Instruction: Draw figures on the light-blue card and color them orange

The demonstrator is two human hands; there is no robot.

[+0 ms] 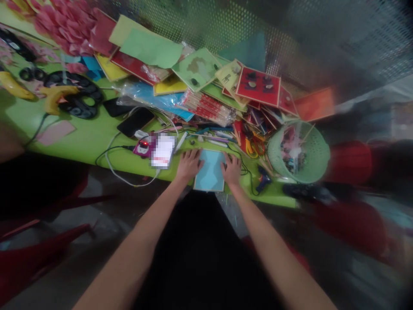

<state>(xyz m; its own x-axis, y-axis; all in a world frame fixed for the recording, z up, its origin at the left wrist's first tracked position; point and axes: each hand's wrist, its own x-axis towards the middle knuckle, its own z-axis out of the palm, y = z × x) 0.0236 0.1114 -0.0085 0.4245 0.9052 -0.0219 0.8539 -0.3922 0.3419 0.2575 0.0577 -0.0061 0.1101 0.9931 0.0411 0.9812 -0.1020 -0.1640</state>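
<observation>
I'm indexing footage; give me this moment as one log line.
left hand: at left edge of blue card | right hand: at its right edge | card: on green table

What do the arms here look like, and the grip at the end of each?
They are human. The left arm and right arm show no sleeves, cables or markings, and narrow toward the wrists. The left grip and right grip are hands without gloves; blur hides any rings. Black clothing covers the body between the arms.

Light-blue rectangular card (210, 170), seemingly pale-edged; lies flat at near edge of green table (90, 133).
</observation>
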